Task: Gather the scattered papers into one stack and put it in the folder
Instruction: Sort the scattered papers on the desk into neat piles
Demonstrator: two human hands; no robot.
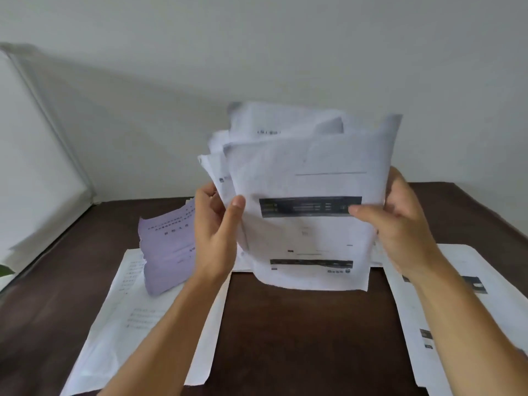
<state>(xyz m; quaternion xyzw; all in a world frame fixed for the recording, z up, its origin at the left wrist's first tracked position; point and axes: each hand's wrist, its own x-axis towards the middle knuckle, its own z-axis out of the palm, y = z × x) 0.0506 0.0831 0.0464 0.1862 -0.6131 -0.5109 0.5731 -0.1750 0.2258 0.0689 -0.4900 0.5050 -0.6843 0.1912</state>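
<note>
Dark wood table (300, 332) against a plain wall (257, 52), my left hand (217, 232) and right hand (405, 224) gripping an upright stack of papers (308, 181) between them — lilac booklet (168, 247) left of the grip, loose sheets (137, 324) below, no folder I can make out.

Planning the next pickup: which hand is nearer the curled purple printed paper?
Left. The left hand is right beside the curled purple printed paper; the right hand is across the held sheets.
</note>
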